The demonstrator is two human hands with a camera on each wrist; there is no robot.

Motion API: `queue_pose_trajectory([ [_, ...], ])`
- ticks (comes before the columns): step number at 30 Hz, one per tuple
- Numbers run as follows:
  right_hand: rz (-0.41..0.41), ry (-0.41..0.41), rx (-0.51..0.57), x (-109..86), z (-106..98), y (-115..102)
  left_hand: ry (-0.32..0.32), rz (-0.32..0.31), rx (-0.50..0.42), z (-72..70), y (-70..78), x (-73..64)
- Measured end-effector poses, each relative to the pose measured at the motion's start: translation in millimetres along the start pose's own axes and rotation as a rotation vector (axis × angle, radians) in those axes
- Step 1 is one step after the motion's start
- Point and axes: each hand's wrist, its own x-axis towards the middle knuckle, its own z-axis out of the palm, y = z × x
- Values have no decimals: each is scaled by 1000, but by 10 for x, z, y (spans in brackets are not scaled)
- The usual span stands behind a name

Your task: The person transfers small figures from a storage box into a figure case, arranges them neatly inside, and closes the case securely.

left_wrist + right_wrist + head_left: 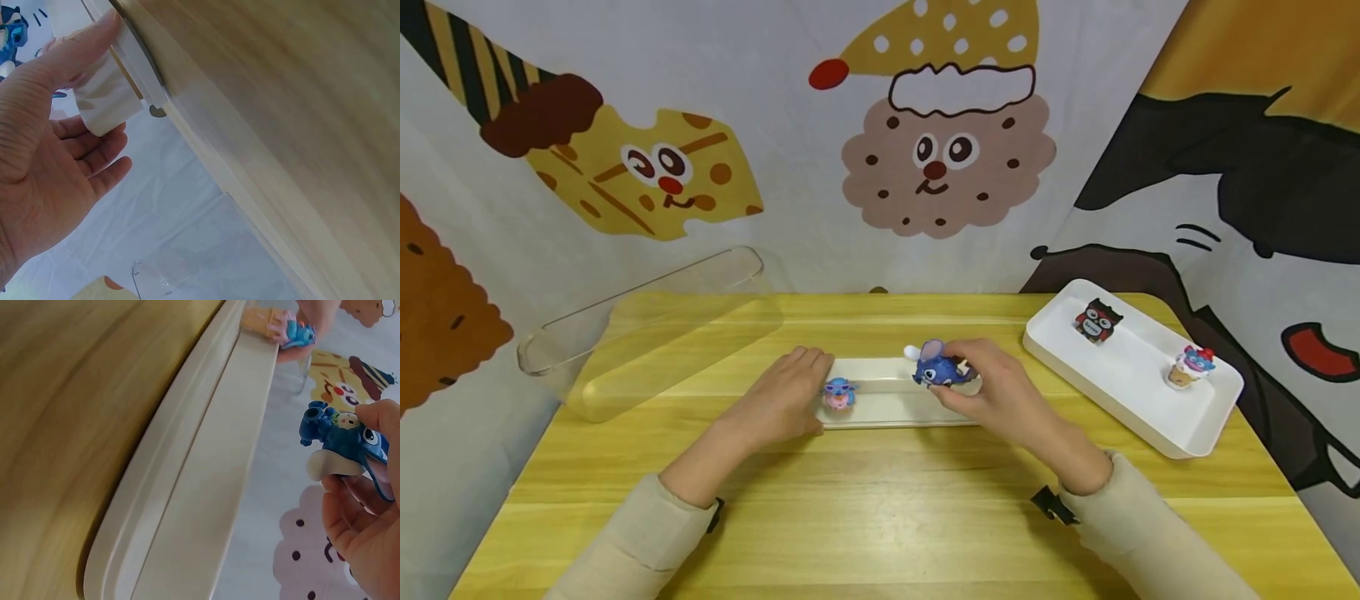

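Observation:
A long white stepped base lies across the middle of the table. My left hand grips its left end; in the left wrist view the thumb is at the front edge and the fingers are behind. Beside that hand, a small blue-and-pink figurine in an ice-cream cone stands on the base. My right hand pinches a blue big-eared figurine between thumb and fingers. It hangs above the right part of the base, apart from it in the right wrist view.
On the right, a white tray holds an owl figurine and an ice-cream-cone figurine. At the back left lies a clear plastic cover, tilted. A printed cloth hangs behind the wooden table.

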Motion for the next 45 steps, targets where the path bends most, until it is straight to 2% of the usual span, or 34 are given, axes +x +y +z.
queue_pose_trajectory([
  [8, -44, -17, 18, 6, 156, -28, 9, 7, 9, 2, 7, 5],
  [23, -36, -116, 33, 13, 328, -34, -9, -11, -11, -4, 30, -18],
  [30, -70, -131, 40, 9, 389, -30, -9, -13, -8, 7, 39, -28],
  [45, -94, -229, -30, 6, 454, -55, -1, -26, -18, 23, 48, -41],
])
